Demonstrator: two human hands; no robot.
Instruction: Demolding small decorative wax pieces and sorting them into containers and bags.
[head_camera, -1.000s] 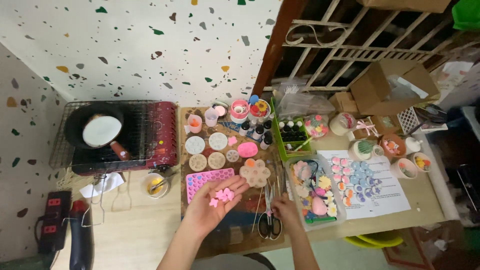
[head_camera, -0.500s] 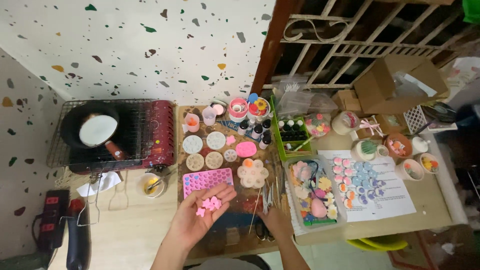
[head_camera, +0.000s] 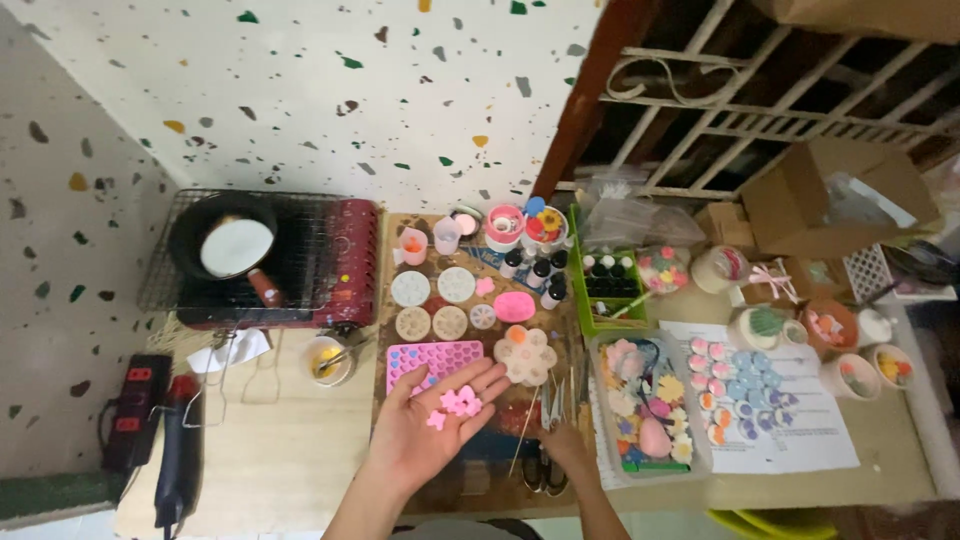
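Palm (head_camera: 425, 425) shifted rightward, several pink pieces (head_camera: 456, 403)

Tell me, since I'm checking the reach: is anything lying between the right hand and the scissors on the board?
Nothing visible does. The right hand already rests at the scissors, partly covering them, with thin sticks lying just beside. The left hand is apart, palm up, holding small pink pieces.

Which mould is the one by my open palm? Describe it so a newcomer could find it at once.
Start at the red stove at the table's left, then drop to the brown board's near-left part. The pink mould tray lies there, just beyond the left hand's fingertips. It alone is rectangular with rows of small cavities; neighbouring moulds are round or flower-shaped.
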